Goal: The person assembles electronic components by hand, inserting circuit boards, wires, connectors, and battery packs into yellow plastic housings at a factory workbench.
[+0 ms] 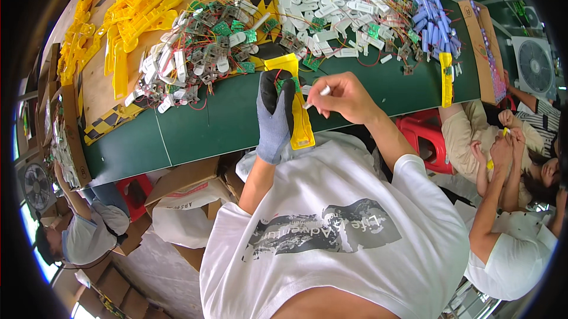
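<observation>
The green table point(222, 121) before you carries a heap of circuit boards point(207, 38). Your gloved left hand point(276, 115) grips a yellow casing point(302, 127) over the near edge; your right hand point(346, 99) pinches a white piece point(325, 90) beside the casing.

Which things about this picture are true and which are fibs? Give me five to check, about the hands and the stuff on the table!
1. The left hand wears a glove. True.
2. Both hands are gloved. False: the right hand is bare and pinches a small white piece.
3. The left hand holds a yellow casing. True.
4. The blue cylinders are piled at the table's left end. False: they are toward the right, near an open cardboard box.
5. The part of the tabletop nearest the person is green. True.
</observation>
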A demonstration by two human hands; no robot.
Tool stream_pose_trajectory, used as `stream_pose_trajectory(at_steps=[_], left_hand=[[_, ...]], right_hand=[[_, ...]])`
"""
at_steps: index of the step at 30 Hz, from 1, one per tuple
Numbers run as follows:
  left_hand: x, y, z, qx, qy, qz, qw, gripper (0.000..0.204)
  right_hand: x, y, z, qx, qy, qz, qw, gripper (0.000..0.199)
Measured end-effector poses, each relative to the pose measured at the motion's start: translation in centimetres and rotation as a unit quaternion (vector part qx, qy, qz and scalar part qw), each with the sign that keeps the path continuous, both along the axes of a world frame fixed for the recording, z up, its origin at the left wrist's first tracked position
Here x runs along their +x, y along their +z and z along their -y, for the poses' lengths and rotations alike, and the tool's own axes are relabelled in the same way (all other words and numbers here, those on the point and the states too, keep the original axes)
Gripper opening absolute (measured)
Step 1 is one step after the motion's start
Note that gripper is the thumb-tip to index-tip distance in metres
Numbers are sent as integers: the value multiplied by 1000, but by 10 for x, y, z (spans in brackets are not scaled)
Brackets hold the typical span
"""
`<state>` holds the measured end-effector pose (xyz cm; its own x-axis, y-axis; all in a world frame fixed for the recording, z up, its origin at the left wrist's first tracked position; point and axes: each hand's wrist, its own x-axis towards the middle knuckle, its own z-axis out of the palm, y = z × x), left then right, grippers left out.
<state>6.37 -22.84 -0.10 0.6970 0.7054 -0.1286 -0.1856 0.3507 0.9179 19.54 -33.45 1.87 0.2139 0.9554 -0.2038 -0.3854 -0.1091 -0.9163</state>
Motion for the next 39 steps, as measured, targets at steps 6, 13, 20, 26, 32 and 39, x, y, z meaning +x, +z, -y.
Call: stream_pose_trajectory(at_steps=[6, 13, 20, 26, 32, 39], left_hand=[[3, -2, 5, 59, -5, -5, 998, 15], [5, 0, 7, 123, 22, -63, 990, 16], [5, -2, 14, 236, 17, -103, 966, 16], [12, -7, 13, 256, 18, -119, 959, 18], [16, -14, 7, 277, -6, -55, 959, 17], [19, -28, 9, 306, 13, -55, 950, 18]], right_hand=[[2, -23, -1, -1, -6, 70, 998, 17], [-25, -26, -6, 55, -120, 7, 991, 25], [-40, -19, -2, 20, -193, 179, 965, 38], [-39, -11, -3, 13, -188, 345, 919, 35], [-39, -20, -4, 17, -265, 222, 938, 28], [-40, -29, -3, -6, -283, 207, 937, 27]])
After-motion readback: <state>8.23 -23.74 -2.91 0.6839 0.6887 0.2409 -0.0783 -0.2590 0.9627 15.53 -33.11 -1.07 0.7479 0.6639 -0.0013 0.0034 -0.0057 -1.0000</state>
